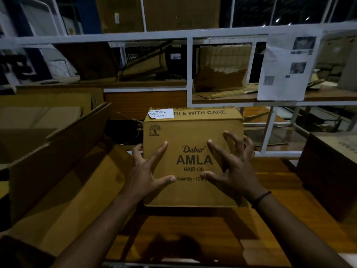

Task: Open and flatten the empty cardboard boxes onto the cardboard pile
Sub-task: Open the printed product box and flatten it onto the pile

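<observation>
Two hands on one box, head view only. Left hand and right hand are both spread wide and not clamped on anything. Fingertips and thumbs press the printed front of the cardboard box, and the outer fingers reach past its side edges. The box stands upright at centre, still in full shape and not flattened, with a white label at its top left corner.

Risks: there's no real grip, so the box could slip or tip if lifted. Swinging it left could knock the leaning flat cardboard.

It sits on a wooden table, with a brown carton near right. Far side has a white rack holding torn cardboard and a hanging paper sheet. The room is dim.
</observation>
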Available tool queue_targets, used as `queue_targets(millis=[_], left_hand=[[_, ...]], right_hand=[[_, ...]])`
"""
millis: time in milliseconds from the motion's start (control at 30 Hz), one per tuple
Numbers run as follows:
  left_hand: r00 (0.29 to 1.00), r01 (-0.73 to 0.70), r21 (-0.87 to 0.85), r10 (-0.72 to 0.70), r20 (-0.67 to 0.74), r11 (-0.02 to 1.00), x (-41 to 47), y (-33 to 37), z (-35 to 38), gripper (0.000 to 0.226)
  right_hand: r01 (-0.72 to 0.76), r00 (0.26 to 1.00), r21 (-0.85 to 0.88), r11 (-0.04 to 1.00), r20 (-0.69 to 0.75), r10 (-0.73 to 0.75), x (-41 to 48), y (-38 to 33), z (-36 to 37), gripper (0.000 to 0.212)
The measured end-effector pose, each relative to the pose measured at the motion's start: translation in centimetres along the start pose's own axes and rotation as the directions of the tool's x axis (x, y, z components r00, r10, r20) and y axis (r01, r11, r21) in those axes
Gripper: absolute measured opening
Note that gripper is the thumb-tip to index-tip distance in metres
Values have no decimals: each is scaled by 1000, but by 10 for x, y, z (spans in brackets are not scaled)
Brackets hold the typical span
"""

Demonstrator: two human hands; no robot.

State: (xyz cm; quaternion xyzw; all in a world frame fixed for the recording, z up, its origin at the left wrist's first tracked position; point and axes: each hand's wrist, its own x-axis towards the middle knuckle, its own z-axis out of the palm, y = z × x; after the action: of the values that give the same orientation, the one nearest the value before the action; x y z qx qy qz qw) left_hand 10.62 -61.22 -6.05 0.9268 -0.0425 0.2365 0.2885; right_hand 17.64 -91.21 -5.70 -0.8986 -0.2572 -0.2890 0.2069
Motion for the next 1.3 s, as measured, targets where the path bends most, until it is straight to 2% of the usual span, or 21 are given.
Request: queue_targets(millis=[367,667,1100,1300], left_hand=[[997,-42,121,50,-66,992,48,19,-67,106],[988,-65,228,94,-119,971,81,38,-121,103],[968,-74,305,142,-206,949,121,71,-174,107],[957,-30,338,124,-261,941,128,86,-201,109]], right_hand=[[65,994,-33,997,-91,-68,68,-16,-30,100],[198,959,-94,976,-189,-213,125,-26,-51,93],[257,905,-45,965,-340,-257,191,-34,-80,93],[319,865,-15,948,-405,-297,223,-46,-96,93]])
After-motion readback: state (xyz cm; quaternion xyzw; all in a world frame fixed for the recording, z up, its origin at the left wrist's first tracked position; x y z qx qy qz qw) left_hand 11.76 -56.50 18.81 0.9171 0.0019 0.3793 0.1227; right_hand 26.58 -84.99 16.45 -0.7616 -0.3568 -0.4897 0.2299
